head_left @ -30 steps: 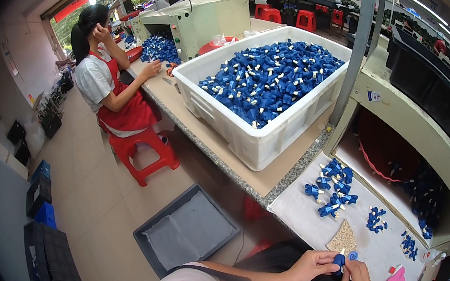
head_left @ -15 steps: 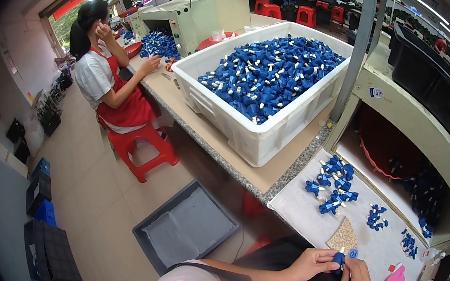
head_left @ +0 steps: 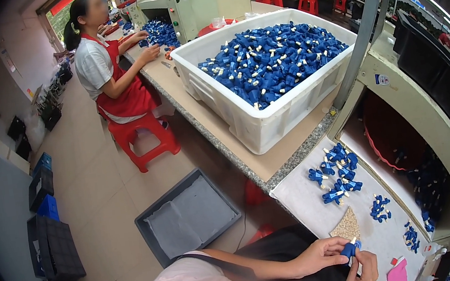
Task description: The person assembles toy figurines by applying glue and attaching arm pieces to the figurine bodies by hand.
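My left hand (head_left: 319, 257) pinches a small blue moulded piece (head_left: 348, 250) with a cream-coloured tip pointing up. From the near right, the fingers of my right hand (head_left: 361, 271) close on the same piece. A round blue disc, partly hidden, shows just behind it. Beyond my hands lies a speckled tan scrap (head_left: 346, 225) on the white work surface (head_left: 299, 185). Farther along it sits a loose group of blue pieces with cream tips (head_left: 339, 175). To the right are two small heaps of little blue parts (head_left: 380, 209).
A white tub (head_left: 276, 116) heaped with blue pieces stands on the bench. A grey tray (head_left: 189, 216) lies on the floor. The pale machine's opening (head_left: 411, 173) is on my right, near a pink cloth (head_left: 397, 275). A co-worker (head_left: 108, 70) sits on a red stool (head_left: 148, 142).
The piece in my hands has tilted, its cream tip leaning right, and covers more of the disc. The co-worker's raised hand has come down to the bench. The whole view has shifted slightly.
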Tool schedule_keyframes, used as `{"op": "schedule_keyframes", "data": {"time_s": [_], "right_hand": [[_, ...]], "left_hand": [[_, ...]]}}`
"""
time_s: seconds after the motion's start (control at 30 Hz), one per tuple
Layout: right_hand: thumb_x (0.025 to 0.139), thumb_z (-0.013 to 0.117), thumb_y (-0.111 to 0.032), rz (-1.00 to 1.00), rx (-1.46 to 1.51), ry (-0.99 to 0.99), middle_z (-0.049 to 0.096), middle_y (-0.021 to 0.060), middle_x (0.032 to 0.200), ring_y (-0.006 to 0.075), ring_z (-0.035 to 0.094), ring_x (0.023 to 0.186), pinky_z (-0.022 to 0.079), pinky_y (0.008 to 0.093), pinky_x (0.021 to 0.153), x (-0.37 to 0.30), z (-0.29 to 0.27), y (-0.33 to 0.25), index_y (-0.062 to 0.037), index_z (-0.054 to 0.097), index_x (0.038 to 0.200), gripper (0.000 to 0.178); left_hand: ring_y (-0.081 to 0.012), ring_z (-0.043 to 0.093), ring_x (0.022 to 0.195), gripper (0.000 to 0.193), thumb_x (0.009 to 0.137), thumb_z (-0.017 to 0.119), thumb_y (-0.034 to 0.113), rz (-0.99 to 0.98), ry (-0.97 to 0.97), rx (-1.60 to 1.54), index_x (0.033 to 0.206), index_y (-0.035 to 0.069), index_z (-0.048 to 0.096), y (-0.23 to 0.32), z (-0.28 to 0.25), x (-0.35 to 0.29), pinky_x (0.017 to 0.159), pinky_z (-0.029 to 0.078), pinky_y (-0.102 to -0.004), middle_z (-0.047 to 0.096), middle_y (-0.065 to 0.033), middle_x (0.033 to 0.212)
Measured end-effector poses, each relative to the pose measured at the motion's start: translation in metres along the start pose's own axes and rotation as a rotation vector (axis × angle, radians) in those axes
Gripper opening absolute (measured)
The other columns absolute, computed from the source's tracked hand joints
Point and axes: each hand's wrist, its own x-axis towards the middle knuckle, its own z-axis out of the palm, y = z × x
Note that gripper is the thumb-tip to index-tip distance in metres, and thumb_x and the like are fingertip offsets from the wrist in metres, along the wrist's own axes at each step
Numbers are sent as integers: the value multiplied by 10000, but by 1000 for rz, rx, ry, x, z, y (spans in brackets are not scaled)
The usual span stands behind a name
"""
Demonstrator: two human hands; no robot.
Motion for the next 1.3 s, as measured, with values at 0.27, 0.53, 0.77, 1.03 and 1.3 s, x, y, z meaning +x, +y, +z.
{"op": "schedule_keyframes", "data": {"time_s": [0.27, 0.53, 0.77, 1.03, 1.3], "right_hand": [[741, 591, 70, -95, -62, 83, 590, 178, 808, 328, 575, 714, 474, 371, 652, 9, 5, -2, 23, 592, 867, 135], [740, 592, 69, -106, -69, 78, 594, 174, 788, 319, 580, 706, 478, 362, 633, 4, 4, -5, 25, 604, 844, 113], [694, 589, 94, -72, -83, 93, 575, 157, 733, 301, 556, 637, 460, 346, 565, 2, 13, 2, 35, 609, 844, 162], [623, 701, 1, 101, 126, 104, 586, 127, 879, 261, 577, 769, 473, 317, 663, 6, 14, 12, 7, 581, 994, 390], [582, 755, -98, 256, 234, 59, 531, 171, 1087, 326, 520, 982, 431, 370, 819, -9, 20, 10, 1, 472, 1152, 644]], "left_hand": [[-114, 482, 1045, 403, 829, 556, 14, 2, -23, -48, 1206, -16, 417, 13, 0, 3, 897, 381, -237, 523, -92, 1130], [-119, 506, 1020, 328, 827, 551, -4, 69, 1, 10, 1138, -39, 453, 4, 1, -4, 885, 391, -239, 539, -88, 1097], [-110, 526, 982, 307, 815, 550, -35, 36, 35, 28, 1115, -33, 487, 6, -1, -4, 856, 430, -246, 564, -75, 1062], [-161, 518, 1032, 372, 861, 508, 49, -172, 90, -113, 1216, -5, 411, 21, -6, 5, 886, 417, -280, 539, -107, 1105], [-250, 517, 1043, 481, 895, 467, 194, -395, -198, -656, 1301, 20, 275, 2, -15, 5, 897, 423, -333, 473, -175, 1172]]}}
